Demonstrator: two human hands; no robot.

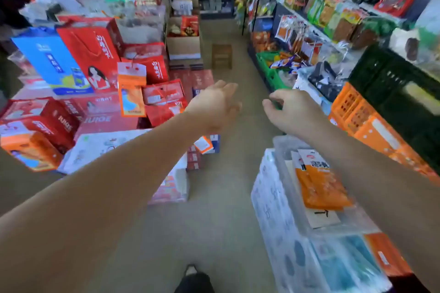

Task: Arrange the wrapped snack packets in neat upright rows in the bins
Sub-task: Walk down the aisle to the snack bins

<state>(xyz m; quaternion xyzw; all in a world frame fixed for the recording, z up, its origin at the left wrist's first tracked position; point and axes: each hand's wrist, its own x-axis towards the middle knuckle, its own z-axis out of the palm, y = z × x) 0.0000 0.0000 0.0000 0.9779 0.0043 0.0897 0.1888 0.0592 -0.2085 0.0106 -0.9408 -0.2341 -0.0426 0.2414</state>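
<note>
Head view: left hand [214, 104] relaxed, empty; right hand [289, 112] loosely curled, contents not discernible. Both hang above aisle floor [233, 209]. Orange snack packets [319, 181] lie flat beneath right forearm; green bin [263, 62] ahead. Step, judged: between packets. Next: reach down, grasp one.

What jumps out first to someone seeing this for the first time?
Two bare arms stretch down the shop aisle, left hand and right hand in mid-air. Red gift boxes pile up at the left; orange snack packets lie at the lower right.
</note>
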